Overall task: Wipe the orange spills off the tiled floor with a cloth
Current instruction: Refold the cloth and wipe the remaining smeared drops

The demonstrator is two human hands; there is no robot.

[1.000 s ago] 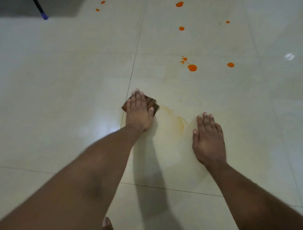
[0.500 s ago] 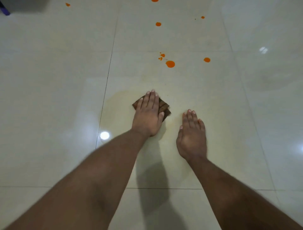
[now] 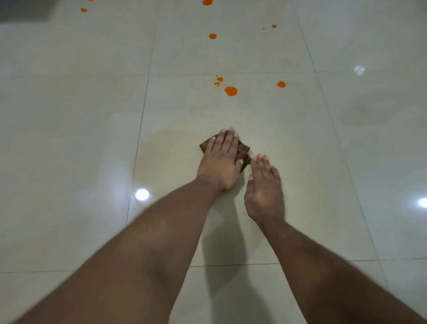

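My left hand (image 3: 220,159) lies flat with straight fingers on a folded brown cloth (image 3: 244,149) and presses it onto the pale tiled floor (image 3: 69,138). Only the cloth's edges show around the hand. My right hand (image 3: 264,189) rests flat on the floor just right of the cloth, fingers straight. A faint yellowish smear (image 3: 161,138) marks the tile left of the cloth. Ahead lie orange spills: a large drop (image 3: 230,91) with small splashes (image 3: 218,81) beside it, another drop (image 3: 281,84) to the right, and more farther off (image 3: 212,36).
More orange drops sit at the far edge (image 3: 207,2) and far left (image 3: 83,10), a tiny one at the far right (image 3: 274,26). A dark object's edge (image 3: 23,13) shows at the top left corner. Ceiling lights glare on the glossy tiles (image 3: 141,194).
My left hand has slid the cloth to the right across the tile, up close to my right hand. A faint smear is left where the cloth was.
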